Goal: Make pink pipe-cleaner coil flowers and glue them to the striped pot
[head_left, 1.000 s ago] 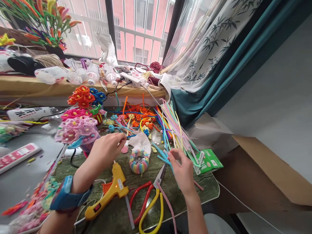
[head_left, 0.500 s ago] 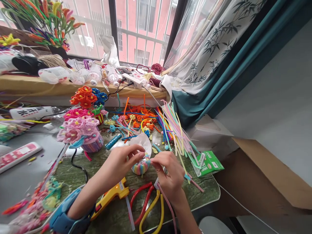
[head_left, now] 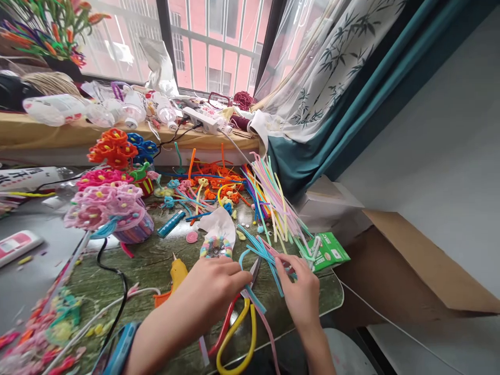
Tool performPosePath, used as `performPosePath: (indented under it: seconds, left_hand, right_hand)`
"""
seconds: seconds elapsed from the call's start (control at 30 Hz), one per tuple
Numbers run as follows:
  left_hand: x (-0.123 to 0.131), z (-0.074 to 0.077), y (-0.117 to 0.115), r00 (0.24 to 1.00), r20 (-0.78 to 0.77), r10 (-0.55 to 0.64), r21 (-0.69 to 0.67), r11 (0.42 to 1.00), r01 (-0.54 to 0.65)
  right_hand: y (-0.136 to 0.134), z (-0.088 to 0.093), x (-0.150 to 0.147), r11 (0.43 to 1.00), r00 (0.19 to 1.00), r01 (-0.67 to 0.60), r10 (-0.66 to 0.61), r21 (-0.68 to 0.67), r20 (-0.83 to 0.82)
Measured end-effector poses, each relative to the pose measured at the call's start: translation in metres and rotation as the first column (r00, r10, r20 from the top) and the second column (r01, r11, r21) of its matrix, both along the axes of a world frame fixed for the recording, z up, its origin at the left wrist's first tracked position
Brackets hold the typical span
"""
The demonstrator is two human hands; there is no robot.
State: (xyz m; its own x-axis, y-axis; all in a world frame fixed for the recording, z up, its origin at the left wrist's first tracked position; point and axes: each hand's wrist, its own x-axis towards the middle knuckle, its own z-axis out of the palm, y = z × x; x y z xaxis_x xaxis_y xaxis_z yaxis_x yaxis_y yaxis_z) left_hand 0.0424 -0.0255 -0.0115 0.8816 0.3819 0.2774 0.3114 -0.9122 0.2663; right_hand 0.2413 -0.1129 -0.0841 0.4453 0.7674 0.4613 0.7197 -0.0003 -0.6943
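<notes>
My left hand (head_left: 221, 284) is bent over the table with its fingers curled down. A light blue pipe cleaner (head_left: 257, 300) runs out from under its fingertips, which are partly hidden. Just beyond the hand stands a small round cup (head_left: 216, 244) wrapped in pastel stripes, its lower part covered by my knuckles. My right hand (head_left: 299, 281) pinches at a loose bunch of light blue pipe cleaners (head_left: 267, 254), with one pink among them. Scissors with red and yellow handles (head_left: 234, 341) lie between my hands, blades pointing away.
A yellow glue gun (head_left: 178, 273) lies left of my left hand. Pipe-cleaner flower pots (head_left: 135, 224) stand at the left. Further back are a teal lighter-like stick (head_left: 171, 224), loose flowers and a pipe-cleaner bundle (head_left: 273, 195). A green packet (head_left: 332, 250) lies near the right edge.
Both hands have left the striped cup. My left hand moved down and toward the scissors; my right hand moved right to the blue pipe cleaners. The view has shifted right.
</notes>
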Motion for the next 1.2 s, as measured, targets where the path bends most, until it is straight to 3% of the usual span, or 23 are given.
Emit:
performPosePath:
  seconds: [0.1,0.2,0.27,0.4,0.5,0.6,0.67,0.77,1.03,1.1,1.2]
  left_hand:
    - [0.015,-0.004,-0.004,0.971,-0.236,0.049,0.096,0.995,-0.027]
    - [0.023,-0.007,-0.005,0.946,-0.307,0.100,0.114,0.991,-0.067]
    - [0.022,-0.007,-0.005,0.955,-0.283,0.088,0.125,0.991,-0.054]
    - [0.013,-0.005,-0.005,0.997,-0.042,0.061,0.214,0.975,-0.051]
    - [0.007,-0.003,-0.002,0.995,0.058,0.086,0.252,0.963,-0.098]
    - [0.004,-0.001,0.002,0.982,0.128,0.137,0.262,0.951,-0.166]
    - [0.002,0.001,0.004,0.972,0.174,0.159,0.263,0.944,-0.202]
    - [-0.001,0.004,0.005,0.958,0.213,0.194,0.239,0.940,-0.244]
    - [-0.009,-0.004,0.007,0.952,0.223,0.210,0.113,0.964,-0.239]
    - [-0.012,-0.005,0.007,0.947,0.240,0.212,0.096,0.966,-0.241]
    - [-0.013,0.000,0.006,0.930,0.291,0.225,0.015,0.971,-0.240]
  right_hand:
    - [0.004,-0.011,0.021,0.992,0.980,0.091,-0.073,-0.091,0.188]
    - [0.009,-0.012,0.027,0.982,0.953,0.086,-0.033,-0.166,0.300]
    - [0.013,-0.010,0.026,0.976,0.935,0.070,0.008,-0.206,0.354]
    - [0.022,-0.006,0.024,0.973,0.921,0.028,0.064,-0.230,0.383]
    - [0.023,-0.001,0.025,0.990,0.950,-0.025,0.067,-0.141,0.304]
    - [0.019,0.008,0.024,0.994,0.977,-0.098,0.088,0.039,0.195]
    - [0.016,0.017,0.022,0.976,0.984,-0.133,0.109,0.174,0.139]
    - [0.015,0.032,0.018,0.939,0.996,-0.083,0.071,0.332,0.050]
    - [0.027,0.042,0.014,0.955,0.949,0.040,0.055,0.293,-0.312]
    - [0.030,0.043,0.009,0.942,0.905,0.043,0.105,0.334,-0.412]
    - [0.037,0.054,-0.004,0.898,0.794,-0.048,0.300,0.438,-0.528]
